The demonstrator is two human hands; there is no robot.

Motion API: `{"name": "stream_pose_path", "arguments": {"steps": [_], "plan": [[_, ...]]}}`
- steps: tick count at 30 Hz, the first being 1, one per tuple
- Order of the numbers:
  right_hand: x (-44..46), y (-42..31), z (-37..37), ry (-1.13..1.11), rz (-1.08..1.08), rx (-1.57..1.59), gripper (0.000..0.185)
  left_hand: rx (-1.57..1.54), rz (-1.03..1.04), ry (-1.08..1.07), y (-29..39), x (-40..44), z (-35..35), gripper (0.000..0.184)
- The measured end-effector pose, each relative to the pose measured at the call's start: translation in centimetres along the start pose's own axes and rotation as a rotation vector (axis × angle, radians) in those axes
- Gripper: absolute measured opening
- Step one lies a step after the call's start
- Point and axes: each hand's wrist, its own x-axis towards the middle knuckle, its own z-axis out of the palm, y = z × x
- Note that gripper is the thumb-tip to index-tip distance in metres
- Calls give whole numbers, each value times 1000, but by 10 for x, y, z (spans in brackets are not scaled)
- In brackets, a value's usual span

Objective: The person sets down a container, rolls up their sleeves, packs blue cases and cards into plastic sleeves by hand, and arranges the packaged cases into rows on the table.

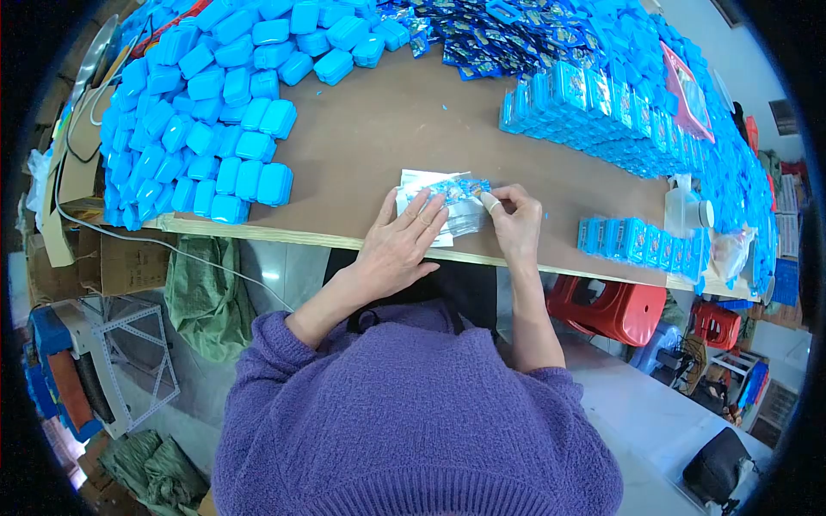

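Blue-and-silver sheets (467, 218) lie on the surface (344, 146), left hand (394, 245) spread flat over them, right hand (518, 227) at their right edge — whether its grip pinches one is unclear. Probably steadying and separating; that calls for light fingertips.

Pretty bright, even lighting over the brown tabletop (370, 120), only soft shadows, can't spot the actual lamp though. Shiny highlights on the blue plastic cases (206, 84) at its left, slight sheen on the silvery packets (467, 218) at its near edge, glare on the floor (284, 262) just below. Heavy fisheye: tabletop edge bows, corners go black, stuff far right of it looks soft.
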Motion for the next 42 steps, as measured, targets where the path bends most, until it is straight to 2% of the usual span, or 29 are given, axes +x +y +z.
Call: {"name": "stream_pose_path", "arguments": {"steps": [4,7,13,17,20,21,24,27,32,35,40,42], "plan": [[5,2,-15,102,72,193,7,-2,3,-14,-1,1,0,79],[7,-3,-29,19,160,691,8,-19,5,7,0,1,-1,79],[3,-21,-26,-64,143,800,7,-53,-1,16,1,1,-4,79],[1,-27,-18,-101,123,842,6,-117,-46,146,1,10,-22,69],[-5,-37,-11,-101,116,813,5,-709,-289,365,3,27,-33,39],[-6,-40,-10,-121,91,787,5,-705,-292,369,3,32,-31,39],[-7,-46,-6,-161,38,737,6,-1628,-445,342,0,41,-17,10],[-8,-47,-4,-158,138,821,6,-1581,-432,385,-4,39,-9,5],[-5,-47,-2,-289,126,840,6,-1622,-362,384,-18,29,-8,4],[-3,-50,2,-286,284,923,8,-1724,-428,349,-18,26,-24,5],[-1,-53,4,-353,311,985,9,-1742,-487,302,-25,21,-32,10],[-1,-53,5,-366,243,878,8,-1701,-477,272,-25,21,-26,6]]}}
